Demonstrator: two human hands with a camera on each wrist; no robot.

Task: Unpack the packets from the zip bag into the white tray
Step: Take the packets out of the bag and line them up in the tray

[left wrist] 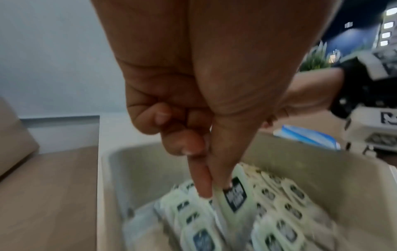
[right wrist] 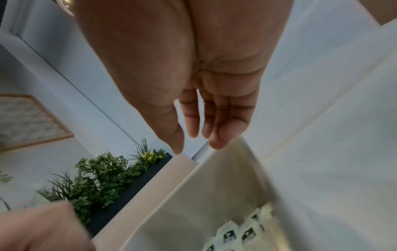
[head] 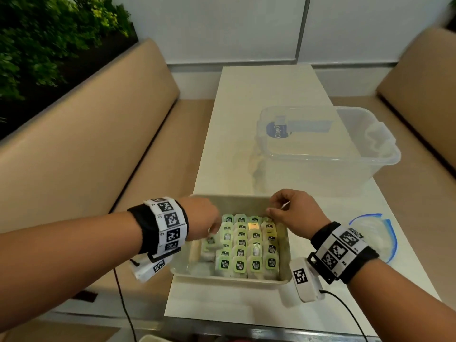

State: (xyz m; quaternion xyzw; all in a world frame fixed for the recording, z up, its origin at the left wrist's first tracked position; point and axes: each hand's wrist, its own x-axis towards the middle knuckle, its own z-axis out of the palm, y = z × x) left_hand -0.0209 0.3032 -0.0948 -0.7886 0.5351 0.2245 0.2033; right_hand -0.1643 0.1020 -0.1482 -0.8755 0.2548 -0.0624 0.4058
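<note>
Over the white tray (head: 229,277) on the table (head: 266,95), the left hand (head: 202,218) pinches 1 green packet (left wrist: 233,198) between thumb and forefinger at the left end of the packed rows. Right hand (head: 293,208) hovers at the tray's far right corner, fingers loose and holding nothing; the zip bag (head: 377,233) lies flat just beside the right wrist

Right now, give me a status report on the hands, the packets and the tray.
Left hand pinches one packet over the white tray. Right hand open above the far rim. Zip bag lies right of tray. Nothing in the way.
</note>
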